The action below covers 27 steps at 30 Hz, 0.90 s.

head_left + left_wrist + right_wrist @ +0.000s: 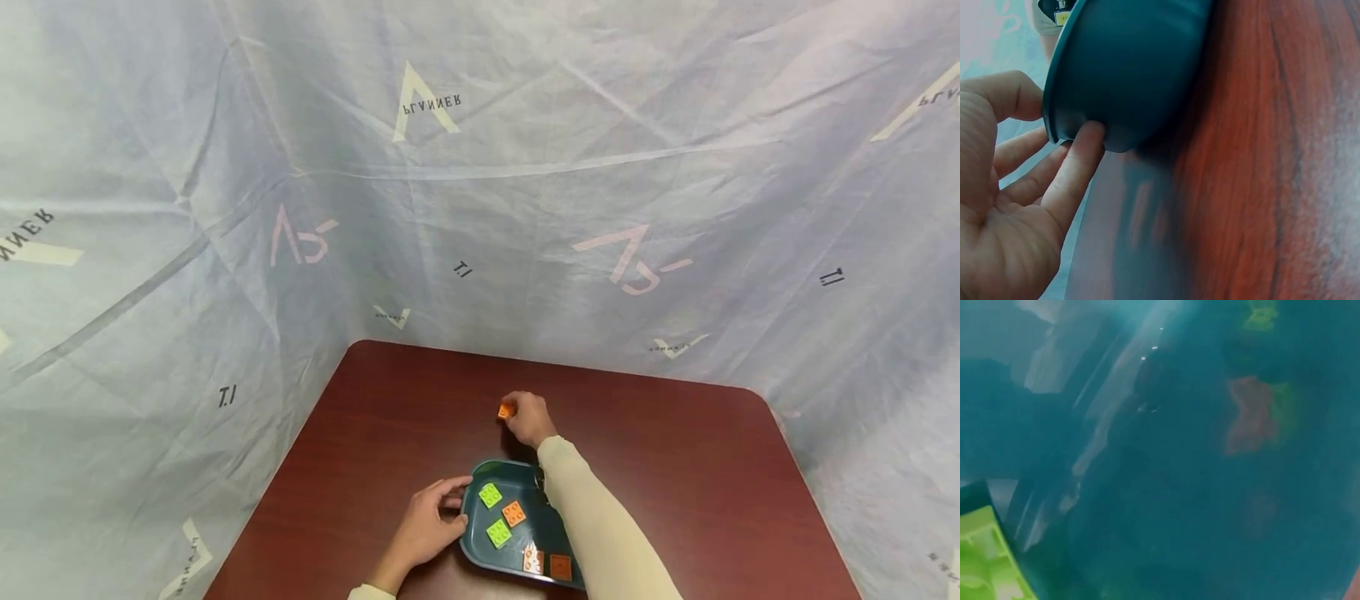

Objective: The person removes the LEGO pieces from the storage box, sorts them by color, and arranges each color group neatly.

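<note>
- Right hand: thumb and fingers together, pinching a small orange plastic block beyond the far rim of the tray; contact with the surface cannot be told.
- Left hand: fingers apart, fingertips touching the left side of the rounded, dark teal plastic tray.
- Held block: visible face angled toward the camera; long axis undetermined, partly covered by fingers.
- In tray: two lime-green studded square blocks, each turned slightly; an orange studded square block between them; two further orange blocks near the close rim.
- Wrinkled pale grey fabric backdrop: "PLANNER", inverted, and "T.I" legible.
</note>
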Each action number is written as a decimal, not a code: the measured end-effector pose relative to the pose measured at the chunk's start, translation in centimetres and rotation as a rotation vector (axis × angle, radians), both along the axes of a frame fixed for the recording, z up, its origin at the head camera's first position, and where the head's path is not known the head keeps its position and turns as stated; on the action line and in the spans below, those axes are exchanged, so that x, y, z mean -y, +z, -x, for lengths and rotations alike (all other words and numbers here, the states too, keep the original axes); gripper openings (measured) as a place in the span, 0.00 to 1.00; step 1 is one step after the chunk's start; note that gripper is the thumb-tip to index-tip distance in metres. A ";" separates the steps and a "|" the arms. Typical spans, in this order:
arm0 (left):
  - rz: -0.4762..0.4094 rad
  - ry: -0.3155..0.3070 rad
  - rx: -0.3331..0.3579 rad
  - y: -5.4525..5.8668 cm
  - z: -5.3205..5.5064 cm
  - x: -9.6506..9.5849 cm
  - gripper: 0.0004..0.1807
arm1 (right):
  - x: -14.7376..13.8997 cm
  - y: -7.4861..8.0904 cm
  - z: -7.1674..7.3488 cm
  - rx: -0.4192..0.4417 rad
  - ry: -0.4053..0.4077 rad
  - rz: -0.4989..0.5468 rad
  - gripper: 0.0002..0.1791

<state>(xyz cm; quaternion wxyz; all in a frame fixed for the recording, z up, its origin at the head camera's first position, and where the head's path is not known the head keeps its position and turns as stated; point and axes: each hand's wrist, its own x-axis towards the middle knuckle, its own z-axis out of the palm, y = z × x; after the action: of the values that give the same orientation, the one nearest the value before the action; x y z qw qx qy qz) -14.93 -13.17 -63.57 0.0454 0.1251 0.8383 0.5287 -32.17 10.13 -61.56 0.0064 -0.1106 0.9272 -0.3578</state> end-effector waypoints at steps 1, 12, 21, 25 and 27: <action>0.011 0.002 0.000 0.0 -0.1 0.2 0.31 | 0.2 -0.1 0.0 0.004 -0.003 -0.004 0.22; 0.017 -0.005 -0.018 -0.3 -0.2 0.4 0.31 | 0.7 -0.7 0.9 -0.012 -0.039 -0.004 0.22; 0.010 -0.011 -0.004 -0.2 -0.5 0.3 0.31 | 0.2 -1.7 1.1 -0.003 -0.037 0.005 0.22; 0.006 -0.009 0.003 -0.1 -0.3 0.4 0.31 | 0.1 -1.5 1.2 0.007 -0.028 0.013 0.21; 0.004 -0.013 0.002 -0.1 -0.1 0.5 0.31 | 0.2 -1.2 1.1 0.012 -0.026 0.004 0.22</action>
<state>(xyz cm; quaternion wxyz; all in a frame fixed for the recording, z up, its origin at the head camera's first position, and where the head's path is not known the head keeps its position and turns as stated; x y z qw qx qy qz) -14.81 -13.62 -63.70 0.0498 0.1297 0.8385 0.5269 -33.28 9.95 -62.76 0.0069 -0.0964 0.9278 -0.3603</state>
